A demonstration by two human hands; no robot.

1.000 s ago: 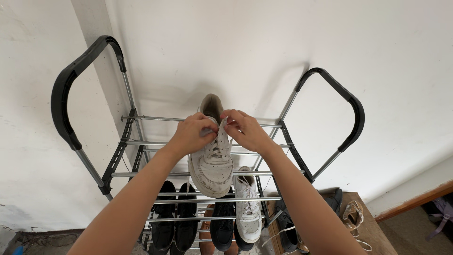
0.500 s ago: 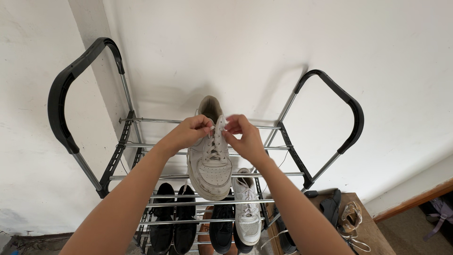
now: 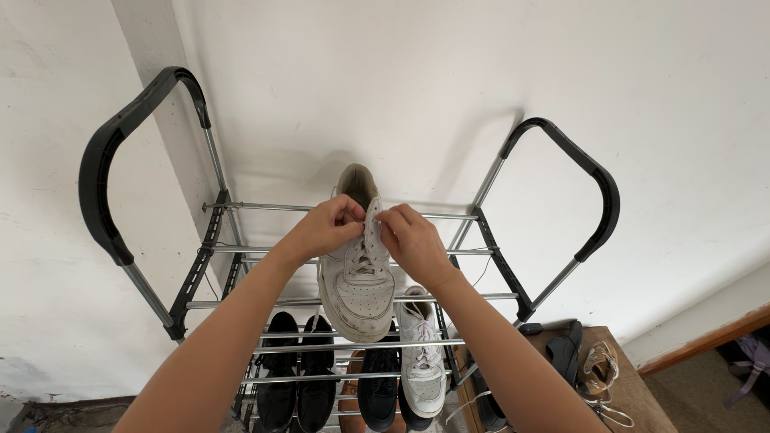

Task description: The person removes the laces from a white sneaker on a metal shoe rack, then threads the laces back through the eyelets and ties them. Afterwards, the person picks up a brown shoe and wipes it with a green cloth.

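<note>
1. Biggest thing: chrome-tube shoe rack w/ black curved plastic handles point(image 3: 120, 160), up against a plain white matte wall point(image 3: 481, 72). Thin shiny rails, open gaps btwn them.
2. On the top rails sits a scuffed white leather low-top sneaker point(image 3: 357, 285), toe pointing at the camera, perforated toe box, tan lining at the heel. Hasn't shifted vs half a sec ago.
3. What changed: both hands were a bit apart, now they've closed in together over the tongue. Left hand point(image 3: 321, 231) and right hand point(image 3: 415, 240) are each pinched on the white flat laces point(image 3: 370, 220), fingertips nearly touching. Reads like the lace work is tightening up near the top eyelets.
4. Lower shelves: matte black shoes point(image 3: 298, 369) and a second white laced sneaker point(image 3: 421, 353), soft cotton laces.
5. Far right, small brown wooden stand point(image 3: 634, 393) w/ strappy sandals.
</note>
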